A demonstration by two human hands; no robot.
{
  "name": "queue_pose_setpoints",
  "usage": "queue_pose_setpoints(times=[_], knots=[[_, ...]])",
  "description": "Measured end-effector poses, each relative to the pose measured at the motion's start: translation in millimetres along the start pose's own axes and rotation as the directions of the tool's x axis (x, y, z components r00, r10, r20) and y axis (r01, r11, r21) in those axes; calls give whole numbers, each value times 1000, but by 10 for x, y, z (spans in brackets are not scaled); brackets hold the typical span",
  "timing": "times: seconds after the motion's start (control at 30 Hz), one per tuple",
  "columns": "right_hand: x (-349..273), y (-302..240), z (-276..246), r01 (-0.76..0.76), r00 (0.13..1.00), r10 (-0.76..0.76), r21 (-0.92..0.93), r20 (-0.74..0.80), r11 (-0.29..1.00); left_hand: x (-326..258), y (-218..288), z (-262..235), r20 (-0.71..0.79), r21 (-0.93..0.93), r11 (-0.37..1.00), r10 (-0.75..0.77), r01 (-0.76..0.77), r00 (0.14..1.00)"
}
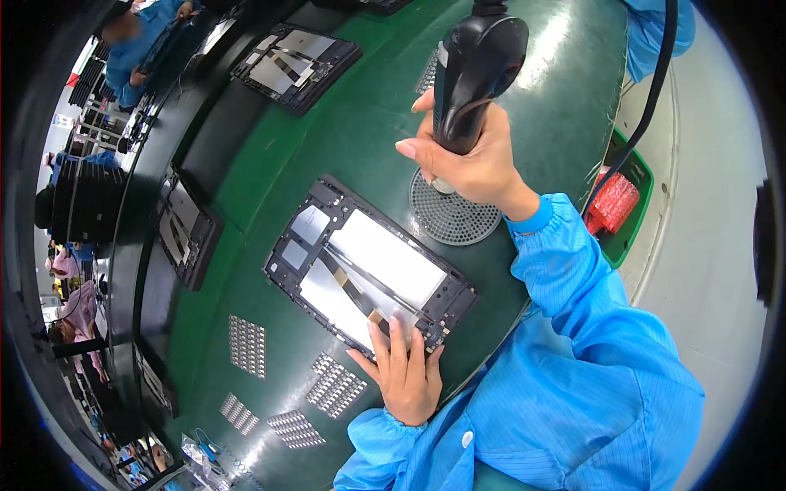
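Gripping the handle of a black tool (pixel 475 78), the right hand (pixel 479 168) sits in the upper centre, fingers wrapped together around it, apparently to keep it upright over a perforated disc (pixel 456 217); whether the tool touches the disc is hidden. The left hand (pixel 407 380), lower centre, clamps nothing: its fingers are slightly apart, tips resting on the near edge of the device (pixel 397 254), probably to steady it. That device lies open and slanted in mid-frame on the green bench (pixel 368 151), inner side up, seemingly so its ribbon (pixel 350 290) and boards stay reachable. Sheets of small parts (pixel 336 385) lie at lower left, perhaps to be near the left hand. Similar devices (pixel 296 67) line the left side. A green bin (pixel 641 209) at right holds a red packet (pixel 612 203), beside the bench.
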State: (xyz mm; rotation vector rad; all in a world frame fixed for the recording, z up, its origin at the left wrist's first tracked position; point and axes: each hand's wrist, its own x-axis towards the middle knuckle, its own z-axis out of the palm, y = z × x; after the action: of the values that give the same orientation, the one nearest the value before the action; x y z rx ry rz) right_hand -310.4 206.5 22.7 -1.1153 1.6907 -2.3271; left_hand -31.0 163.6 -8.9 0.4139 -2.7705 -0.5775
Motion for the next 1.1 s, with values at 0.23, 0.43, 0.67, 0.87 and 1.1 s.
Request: queue_pose_setpoints(times=[0.23,0.43,0.67,0.87,1.1], knots=[[-8,22,28,4,1000,-4,-5,3,1000,-15,-13,-22,12,6,1000,-4,4,1000],[-13,-13,33,-34,999,35,13,-24,999,-5,-12,-29,12,1,1000,-11,11,1000],[-47,-51,198,-57,998,56,-33,-30,998,1,-78,37,-66,-15,1000,-18,18,998],[-93,-203,122,113,985,-123,-91,-120,989,-40,-414,-484,-73,-24,1000,14,-16,997],[-121,-328,283,172,985,-172,19,26,985,-228,-1147,-1000,57,-124,858,-496,499,866]])
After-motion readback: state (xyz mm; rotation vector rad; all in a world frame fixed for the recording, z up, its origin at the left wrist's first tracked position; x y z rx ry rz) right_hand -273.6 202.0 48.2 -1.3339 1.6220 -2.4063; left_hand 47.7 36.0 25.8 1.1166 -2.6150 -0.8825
